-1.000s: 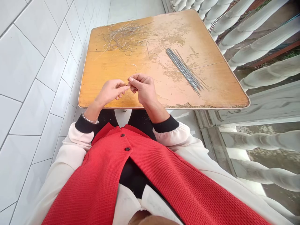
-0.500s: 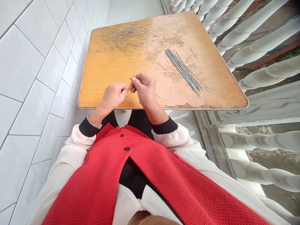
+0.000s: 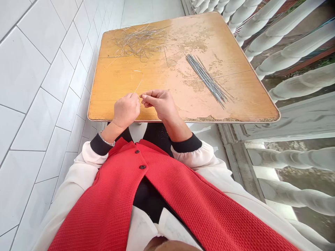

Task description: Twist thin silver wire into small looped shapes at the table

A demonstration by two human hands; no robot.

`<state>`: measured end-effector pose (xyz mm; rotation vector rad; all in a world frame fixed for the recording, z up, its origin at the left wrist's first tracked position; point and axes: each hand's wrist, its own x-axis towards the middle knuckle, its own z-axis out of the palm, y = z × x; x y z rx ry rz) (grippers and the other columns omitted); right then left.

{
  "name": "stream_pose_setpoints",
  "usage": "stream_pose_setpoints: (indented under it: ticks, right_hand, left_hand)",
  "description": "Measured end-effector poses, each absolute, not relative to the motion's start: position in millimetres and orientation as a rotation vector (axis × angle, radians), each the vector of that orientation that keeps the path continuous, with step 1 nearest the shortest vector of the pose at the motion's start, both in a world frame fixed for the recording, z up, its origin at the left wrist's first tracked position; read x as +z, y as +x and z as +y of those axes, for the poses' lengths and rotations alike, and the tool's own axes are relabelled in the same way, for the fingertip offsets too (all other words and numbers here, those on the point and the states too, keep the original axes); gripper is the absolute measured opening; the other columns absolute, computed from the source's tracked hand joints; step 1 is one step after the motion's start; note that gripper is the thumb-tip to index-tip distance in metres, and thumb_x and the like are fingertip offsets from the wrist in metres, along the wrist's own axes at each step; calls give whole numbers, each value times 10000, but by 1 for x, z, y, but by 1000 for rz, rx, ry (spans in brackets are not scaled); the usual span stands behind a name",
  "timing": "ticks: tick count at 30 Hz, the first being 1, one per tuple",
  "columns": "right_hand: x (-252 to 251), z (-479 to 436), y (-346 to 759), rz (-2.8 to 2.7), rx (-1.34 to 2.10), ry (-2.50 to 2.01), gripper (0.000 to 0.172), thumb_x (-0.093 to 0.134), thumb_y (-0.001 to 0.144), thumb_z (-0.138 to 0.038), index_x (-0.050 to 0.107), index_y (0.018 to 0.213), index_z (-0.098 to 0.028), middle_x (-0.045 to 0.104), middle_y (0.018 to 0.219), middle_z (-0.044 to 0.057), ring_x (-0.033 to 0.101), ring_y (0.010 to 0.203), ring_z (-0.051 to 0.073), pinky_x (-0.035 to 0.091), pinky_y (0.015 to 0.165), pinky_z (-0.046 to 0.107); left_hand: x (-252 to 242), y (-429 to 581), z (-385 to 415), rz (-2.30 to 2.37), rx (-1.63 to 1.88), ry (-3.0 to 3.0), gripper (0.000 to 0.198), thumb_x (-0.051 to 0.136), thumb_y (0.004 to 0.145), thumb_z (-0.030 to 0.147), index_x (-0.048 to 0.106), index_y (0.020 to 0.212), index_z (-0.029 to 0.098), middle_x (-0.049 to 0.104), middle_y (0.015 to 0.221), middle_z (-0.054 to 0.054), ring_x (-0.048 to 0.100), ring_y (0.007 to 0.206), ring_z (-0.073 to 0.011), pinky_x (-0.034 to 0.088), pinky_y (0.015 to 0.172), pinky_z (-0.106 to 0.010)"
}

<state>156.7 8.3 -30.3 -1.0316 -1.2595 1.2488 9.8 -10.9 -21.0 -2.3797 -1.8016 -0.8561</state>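
My left hand [image 3: 126,109] is closed in a pinch on a thin wire [image 3: 139,85], whose far part rises above the fingers and ends in a curved loop. Close beside it, my right hand [image 3: 160,103] has its thumb and forefinger pressed together at the wire's near end; whatever lies between those fingertips is too small to see clearly. Both hands are over the table's near edge, fingertips almost touching. Farther off lies a heap of bent, looped wires [image 3: 141,40]. To the right rests a bundle of straight grey wires [image 3: 205,79].
The worn wooden table [image 3: 110,78] has peeling patches and a rough near edge. One looped wire [image 3: 171,62] lies apart from the heap. A white tiled wall [image 3: 39,104] stands close on the left, and a white balustrade [image 3: 277,55] runs along the right.
The wire has turned so its loop now points away above my left hand, instead of lying between the hands. My left hand has rotated more upright; my right fingers have flattened and lowered slightly.
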Motion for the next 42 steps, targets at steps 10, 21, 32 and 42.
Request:
stream_pose_setpoints:
  ticks: [10, 21, 32, 42]
  right_hand:
    - [-44, 10, 154, -1362, 714, -1098, 234, 692, 862, -355, 621, 714, -188, 618, 603, -35, 539, 514, 84, 480, 554, 243]
    - [-40, 13, 160, -1408, 701, -1161, 155, 661, 853, -284, 654, 725, -196, 612, 609, -26, 540, 539, 110, 475, 591, 275]
    - [-28, 6, 164, -1609, 742, -1216, 102, 666, 810, -165, 704, 717, -184, 653, 616, -3, 568, 580, 137, 452, 634, 307]
    - [-36, 15, 175, -1561, 637, -1207, 102, 653, 816, -199, 699, 725, -205, 668, 645, 0, 591, 615, 152, 493, 657, 321]
  left_hand:
    - [-32, 9, -10, -2040, -2058, -2383, 265, 593, 899, 175, 509, 648, 192, 528, 583, 55, 484, 524, -60, 391, 550, -208]
    - [-29, 16, -22, -2510, -2576, -2260, 203, 554, 951, 172, 592, 752, 164, 610, 645, 42, 560, 539, -27, 459, 542, -144]
    - [-18, -5, -20, -2513, -2086, -2543, 80, 632, 915, 205, 658, 852, 162, 678, 716, 15, 610, 572, -40, 472, 514, -135]
    - [-26, -5, -20, -2391, -1816, -2567, 53, 634, 871, 124, 652, 828, 147, 667, 728, 6, 623, 619, -60, 506, 601, -174]
